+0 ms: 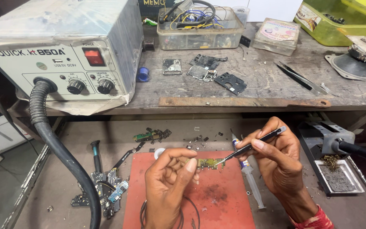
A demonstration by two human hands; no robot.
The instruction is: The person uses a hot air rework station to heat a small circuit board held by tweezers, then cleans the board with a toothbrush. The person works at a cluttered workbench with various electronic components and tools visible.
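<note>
My left hand (168,180) pinches a small greenish circuit board (208,163) and holds it down on a red work mat (217,199). My right hand (276,159) grips black tweezers (257,142), slanting down to the left, with the tip touching the board's right end. A thin black wire (193,208) loops on the mat below my left hand. A small syringe (250,182) lies on the bench just right of the mat, under my right hand.
A grey hot-air station (64,55) with a thick black hose (60,152) stands on the upper shelf at left. Phone boards (208,70), spare tweezers (301,78), clear parts boxes (200,29). A soldering iron stand (335,144) at right, scrap boards (106,186) at left.
</note>
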